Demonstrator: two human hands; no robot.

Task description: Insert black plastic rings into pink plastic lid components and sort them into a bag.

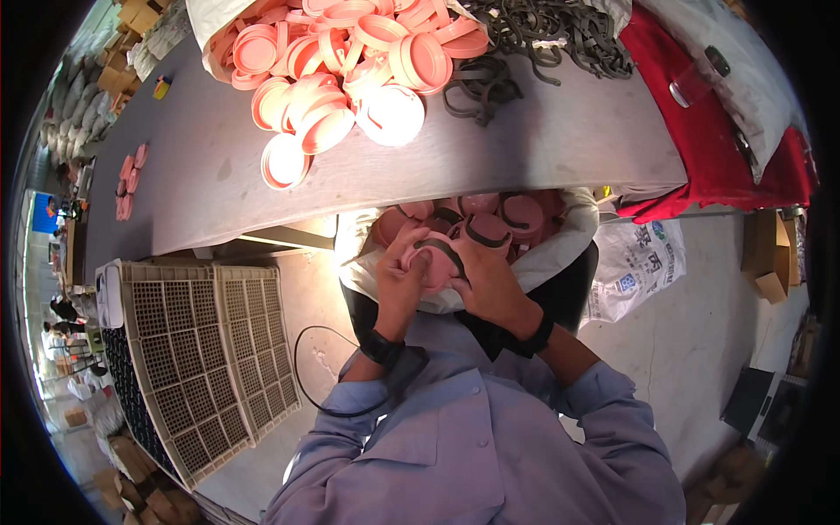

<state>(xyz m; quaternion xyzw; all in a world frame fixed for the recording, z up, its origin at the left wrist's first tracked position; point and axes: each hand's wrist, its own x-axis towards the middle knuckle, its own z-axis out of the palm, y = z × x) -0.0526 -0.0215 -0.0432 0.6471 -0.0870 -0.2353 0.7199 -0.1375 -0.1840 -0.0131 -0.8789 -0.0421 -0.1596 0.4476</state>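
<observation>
Head view: left hand [401, 278] and right hand [486, 278] both grip a pink lid [435, 262] above the sack [560, 254], pressing a dark ring [451, 254] in; an uneven push could pop it out.

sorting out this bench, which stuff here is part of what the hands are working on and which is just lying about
In use:
- left hand and right hand, both on one pink lid
- dark rubber ring on that lid
- white sack of pink lids on the lap
- pile of pink lids
- heap of dark rings

Lying about:
- beige slotted crates
- red cloth
- printed bag
</observation>
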